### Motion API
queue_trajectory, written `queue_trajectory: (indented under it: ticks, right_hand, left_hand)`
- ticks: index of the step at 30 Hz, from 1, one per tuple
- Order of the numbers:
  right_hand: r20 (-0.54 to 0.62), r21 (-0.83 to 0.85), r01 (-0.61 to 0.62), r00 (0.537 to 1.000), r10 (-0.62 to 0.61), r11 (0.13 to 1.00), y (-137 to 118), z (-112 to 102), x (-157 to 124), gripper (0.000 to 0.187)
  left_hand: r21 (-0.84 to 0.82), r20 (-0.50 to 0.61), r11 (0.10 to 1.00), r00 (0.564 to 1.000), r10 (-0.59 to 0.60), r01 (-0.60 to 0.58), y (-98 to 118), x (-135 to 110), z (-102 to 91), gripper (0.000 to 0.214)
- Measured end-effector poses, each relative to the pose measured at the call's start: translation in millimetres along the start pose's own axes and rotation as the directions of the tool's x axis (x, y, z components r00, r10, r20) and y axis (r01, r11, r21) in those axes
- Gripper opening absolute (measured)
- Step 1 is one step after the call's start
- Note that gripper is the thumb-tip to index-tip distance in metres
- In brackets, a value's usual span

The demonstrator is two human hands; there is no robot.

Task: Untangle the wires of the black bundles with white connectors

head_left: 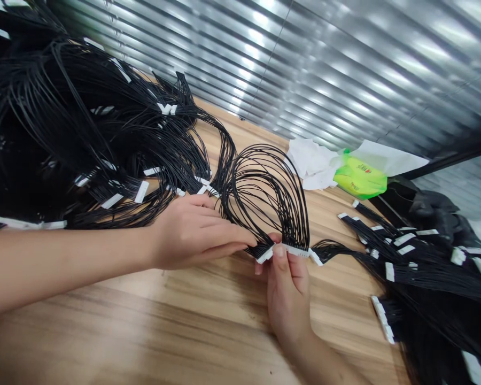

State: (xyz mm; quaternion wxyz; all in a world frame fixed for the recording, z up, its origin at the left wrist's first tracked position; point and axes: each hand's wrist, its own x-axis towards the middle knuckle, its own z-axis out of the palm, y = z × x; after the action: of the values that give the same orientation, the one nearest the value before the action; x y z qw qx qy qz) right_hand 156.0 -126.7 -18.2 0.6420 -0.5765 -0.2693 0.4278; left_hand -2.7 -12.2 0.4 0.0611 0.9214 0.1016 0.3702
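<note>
A black wire harness (300, 214) arches up in a loop above the table, with a white connector at each end of the loop. My right hand (286, 289) pinches the white connectors, its thumb on the near side where the two ends come close together. From the left, my left hand (202, 230) reaches in with its fingers closed against the black wires just behind the left connector (265, 253). The right connector (295, 249) rests above my right fingers. Part of my left thumb and the fingertips behind the wires are hidden.
A large heap of black wire harnesses (64, 123) with white connectors fills the left. More harnesses (433, 278) lie at the right. White paper (310, 160) and a bright green-yellow packet (361, 176) lie at the back, before a corrugated metal wall (264, 64). The table (176, 326) is wood-patterned.
</note>
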Motion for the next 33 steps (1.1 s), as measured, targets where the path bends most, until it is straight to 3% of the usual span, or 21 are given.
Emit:
queue_trajectory:
  ticks: [11, 22, 29, 33]
  right_hand:
    - [0.020, 0.010, -0.011, 1.000, 0.011, 1.000, 1.5, -0.2, 1.7, 0.025]
    - [0.038, -0.015, -0.029, 0.999, 0.029, 0.999, 3.4, -3.4, 0.2, 0.026]
    - [0.039, 0.002, -0.027, 0.999, 0.027, 1.000, 2.1, -2.0, 2.0, 0.026]
    - [0.067, -0.095, -0.006, 0.998, 0.013, 0.995, 1.2, -1.8, 1.4, 0.026]
  left_hand:
    - [0.163, 0.064, 0.980, 0.992, 0.105, -0.114, -5.3, -4.4, 1.8, 0.034]
    - [0.218, 0.051, 0.965, 0.989, 0.139, -0.147, -5.0, -4.3, 1.0, 0.032]
    - [0.202, 0.098, 0.968, 0.986, 0.133, -0.150, -5.9, -6.4, 0.5, 0.034]
    - [0.143, 0.089, 0.984, 0.992, 0.092, -0.105, -1.8, -2.6, 0.3, 0.028]
